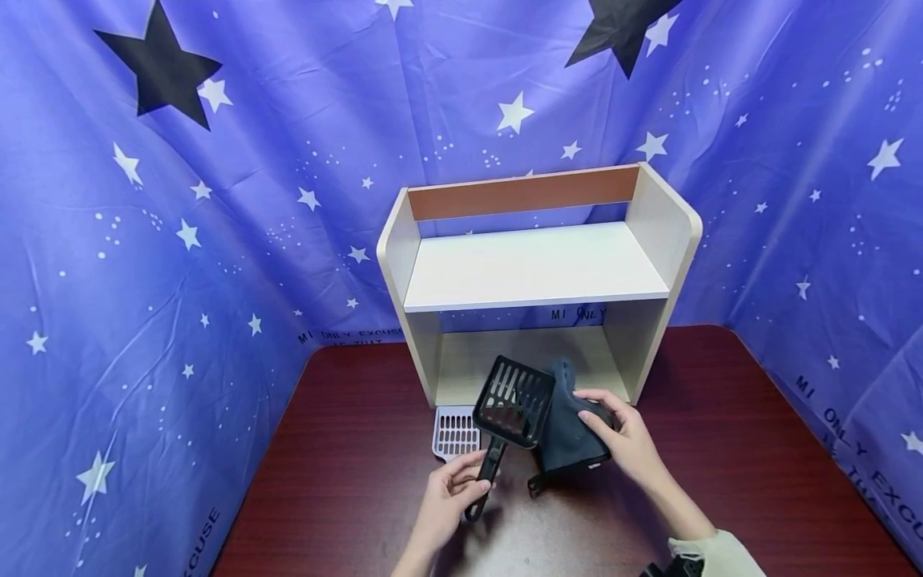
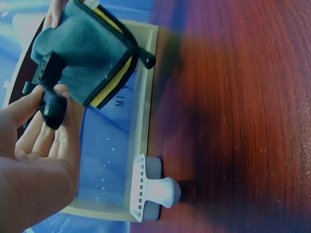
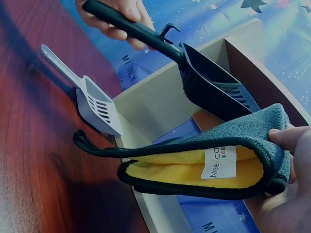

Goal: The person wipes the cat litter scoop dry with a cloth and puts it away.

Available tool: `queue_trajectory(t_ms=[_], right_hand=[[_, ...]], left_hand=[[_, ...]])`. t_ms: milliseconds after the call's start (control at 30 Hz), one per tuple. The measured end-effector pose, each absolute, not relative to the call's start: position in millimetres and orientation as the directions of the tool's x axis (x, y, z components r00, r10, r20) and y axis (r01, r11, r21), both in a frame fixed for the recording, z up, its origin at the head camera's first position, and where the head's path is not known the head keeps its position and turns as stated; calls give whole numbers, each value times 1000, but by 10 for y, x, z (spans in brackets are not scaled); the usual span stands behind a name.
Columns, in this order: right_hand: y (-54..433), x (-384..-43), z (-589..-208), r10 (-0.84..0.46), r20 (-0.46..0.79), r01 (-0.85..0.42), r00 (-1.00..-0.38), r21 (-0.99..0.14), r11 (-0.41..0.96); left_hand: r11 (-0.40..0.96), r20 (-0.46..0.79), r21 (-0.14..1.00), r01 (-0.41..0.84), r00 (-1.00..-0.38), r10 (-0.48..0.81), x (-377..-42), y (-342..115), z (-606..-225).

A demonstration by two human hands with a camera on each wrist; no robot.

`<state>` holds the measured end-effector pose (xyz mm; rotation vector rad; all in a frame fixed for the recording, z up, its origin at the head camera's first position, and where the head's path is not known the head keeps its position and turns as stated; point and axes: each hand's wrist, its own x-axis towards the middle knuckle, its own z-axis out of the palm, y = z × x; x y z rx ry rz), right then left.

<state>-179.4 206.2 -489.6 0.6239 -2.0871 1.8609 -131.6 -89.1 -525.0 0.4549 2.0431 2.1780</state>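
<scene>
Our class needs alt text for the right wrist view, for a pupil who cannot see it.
The right hand holds a teal and yellow cloth; the left hand holds a black scoop. A grey scoop is beside a pale shelf, near the red table.

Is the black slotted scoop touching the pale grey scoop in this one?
Apart. The right wrist view shows a plain gap between the black scoop and the grey scoop, with the shelf visible between them.
</scene>
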Motion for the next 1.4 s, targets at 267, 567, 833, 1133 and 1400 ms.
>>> queue_trajectory(t_ms=[267, 567, 833, 1133, 1400], right_hand=[[1993, -1793, -4903, -110, 489, -497, -865, -866, 61], [1926, -1752, -4913, -164, 459, -465, -873, -885, -3], [1850, -1687, -4980, -143, 417, -431, -898, -898, 89], [1775, -1624, -5053, -146, 434, -452, -889, -882, 129], [1698, -1574, -5115, -126, 503, -519, -855, -834, 189]], left_hand=[[-60, 96, 995, 81, -944, 315, -1261, -774, -5224], [-51, 64, 997, 53, -965, 256, -1210, -718, -5178], [-65, 73, 996, 60, -974, 214, -1214, -661, -5173], [-97, 75, 994, 58, -981, 177, -1210, -622, -5138], [-168, 30, 986, 1, -985, 168, -1215, -584, -5129]])
